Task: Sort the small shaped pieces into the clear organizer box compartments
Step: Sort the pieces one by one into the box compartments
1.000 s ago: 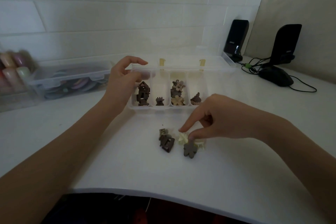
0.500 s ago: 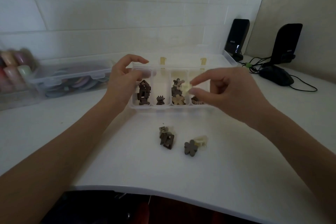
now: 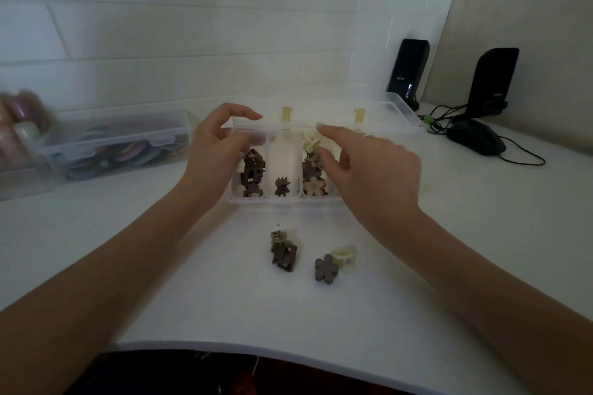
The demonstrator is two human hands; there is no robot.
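A home desk or hobby corner. A white tabletop (image 3: 417, 266) stands against a white brick-patterned wall (image 3: 192, 26). At the far right stand two black computer speakers (image 3: 408, 70) and a black computer mouse (image 3: 478, 139) with tangled cables (ordinary desktop gear). At the left sits a clear plastic storage box (image 3: 112, 141) of coloured rolls, perhaps craft tape; they are blurred. The light is dim, as in a household room.

- The organizer box (image 3: 247, 199) looks like clear, glossy plastic.
- The dark flower piece (image 3: 325, 269) looks matt, perhaps wood.
- The bench (image 3: 224, 298) is white, smooth and matt.
- The speakers (image 3: 407, 70) are black with a slight sheen.
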